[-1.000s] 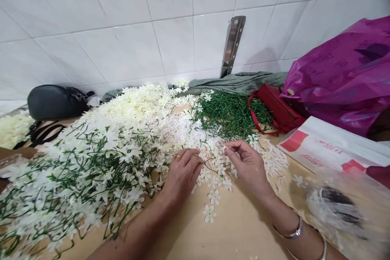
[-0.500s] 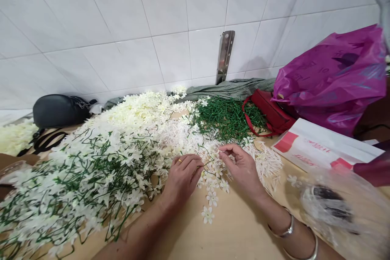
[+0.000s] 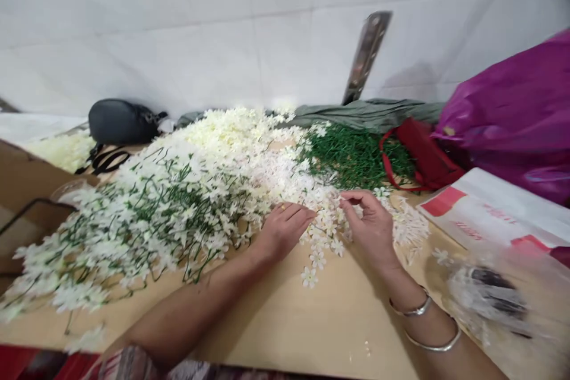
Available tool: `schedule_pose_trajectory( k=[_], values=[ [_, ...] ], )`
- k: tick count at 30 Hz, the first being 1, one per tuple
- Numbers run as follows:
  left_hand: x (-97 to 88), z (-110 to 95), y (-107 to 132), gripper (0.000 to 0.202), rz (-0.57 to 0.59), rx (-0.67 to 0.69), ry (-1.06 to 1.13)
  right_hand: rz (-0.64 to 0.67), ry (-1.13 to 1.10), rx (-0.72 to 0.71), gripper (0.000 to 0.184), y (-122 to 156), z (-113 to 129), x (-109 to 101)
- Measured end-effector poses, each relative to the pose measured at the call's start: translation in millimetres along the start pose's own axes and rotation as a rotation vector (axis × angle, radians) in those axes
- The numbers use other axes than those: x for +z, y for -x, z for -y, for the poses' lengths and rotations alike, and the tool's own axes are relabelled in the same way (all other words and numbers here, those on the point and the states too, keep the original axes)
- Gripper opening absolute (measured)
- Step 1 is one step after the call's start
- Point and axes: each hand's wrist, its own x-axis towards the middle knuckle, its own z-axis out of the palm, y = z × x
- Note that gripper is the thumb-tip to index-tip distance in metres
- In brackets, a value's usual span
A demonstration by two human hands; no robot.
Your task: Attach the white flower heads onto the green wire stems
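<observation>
A table (image 3: 312, 320) bears a wide heap (image 3: 178, 202) of white flowers; a purple bag (image 3: 512, 107) sits right; green stems (image 3: 356, 157) lie behind; the left hand (image 3: 285, 228) rests curled on the heap's edge, grip unclear; the right hand (image 3: 371, 228), just beside, pinches thumb to forefinger, contents blurred.

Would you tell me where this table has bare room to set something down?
The table is bare near its front edge, below the left hand and right hand. Flower sprays crowd the left, green stems the back, bags the right.
</observation>
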Motion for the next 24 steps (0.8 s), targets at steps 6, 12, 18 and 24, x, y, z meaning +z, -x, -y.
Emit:
schedule_pose_trajectory(
  k=[6,12,18,24],
  values=[
    [5.2,0,4,0.026,0.116,-0.062,0.119,-0.023,0.112,-0.080,0.007,0,-5,-9],
    [-0.7,-5,1,0.033,0.171,-0.157,0.209,-0.013,0.117,0.015,0.006,3,-4,-10],
    [-7.8,-5,-2,0.028,0.055,-0.174,0.252,-0.015,0.149,0.036,0.007,6,-2,-11],
    [-5.4,-5,-1,0.024,-0.144,-0.145,0.326,0.030,0.178,-0.035,0.006,6,2,-12]
  ],
)
